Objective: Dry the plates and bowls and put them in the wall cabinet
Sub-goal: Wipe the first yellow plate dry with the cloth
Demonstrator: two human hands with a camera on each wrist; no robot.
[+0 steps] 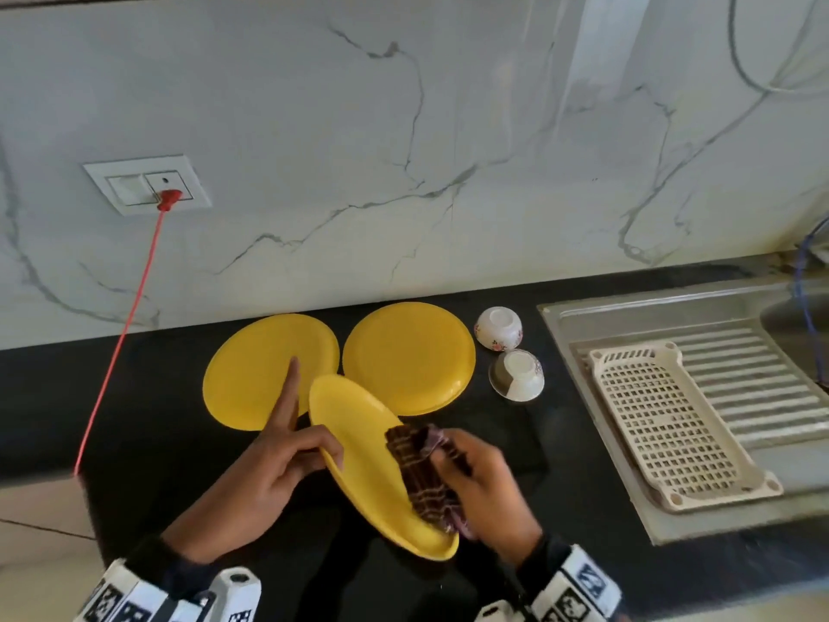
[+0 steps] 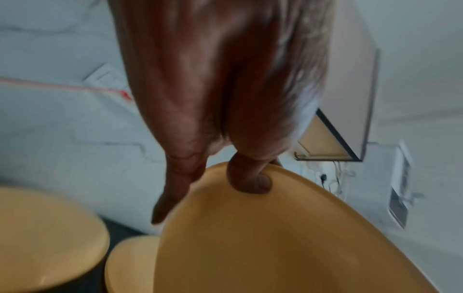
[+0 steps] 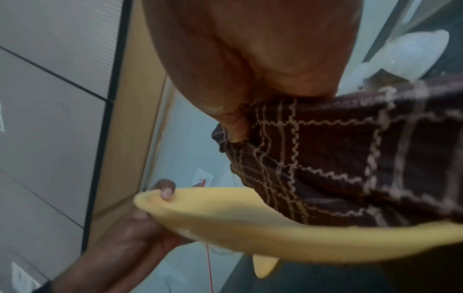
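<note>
Nearest, the left hand [image 1: 273, 464] pinches the tilted yellow plate [image 1: 359, 446] at its rim, forefinger straight; the right hand [image 1: 484, 482] clutches a checked cloth [image 1: 421, 473] against it. Beyond lie two yellow plates [image 1: 408, 356], two upturned bowls [image 1: 516, 374], and right, a drying rack [image 1: 668, 424].

Your left hand [image 1: 273, 469] is gripping the plate [image 1: 359, 451] at its left rim, thumb curled over the edge, index finger pointing straight out and away from you. Your right hand [image 1: 482, 482] is bunching the cloth [image 1: 417, 469] in its grip and pressing it against the plate's face. Both forearms are reaching forward, wrists close together.
</note>
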